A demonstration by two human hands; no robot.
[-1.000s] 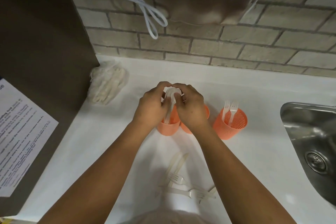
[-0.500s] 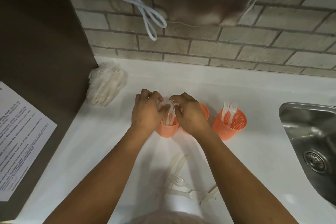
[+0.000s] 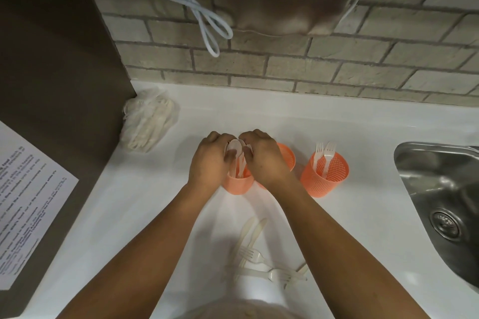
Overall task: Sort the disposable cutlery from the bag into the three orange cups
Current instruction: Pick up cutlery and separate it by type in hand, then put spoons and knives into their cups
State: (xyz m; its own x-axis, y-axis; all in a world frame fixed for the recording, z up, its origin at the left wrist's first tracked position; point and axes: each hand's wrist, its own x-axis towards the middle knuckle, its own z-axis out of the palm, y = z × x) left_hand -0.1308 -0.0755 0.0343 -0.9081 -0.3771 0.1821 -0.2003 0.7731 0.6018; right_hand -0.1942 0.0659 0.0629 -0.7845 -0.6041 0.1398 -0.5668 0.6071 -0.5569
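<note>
Over the left orange cup [image 3: 237, 185], the left hand [image 3: 210, 160] and right hand [image 3: 264, 158] curl their fingers and pinch the white spoons [image 3: 234, 147] standing in it. Two forks [image 3: 324, 153] stand in the right cup [image 3: 324, 179], the bag [image 3: 149, 122] lies far left, and loose cutlery [image 3: 254, 254] lies near.

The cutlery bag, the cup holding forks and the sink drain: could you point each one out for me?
cutlery bag [image 3: 150, 122], head view, middle of the crumpled plastic.
cup holding forks [image 3: 325, 179], head view, its mesh front wall.
sink drain [image 3: 445, 223], head view, centre of the strainer.
</note>
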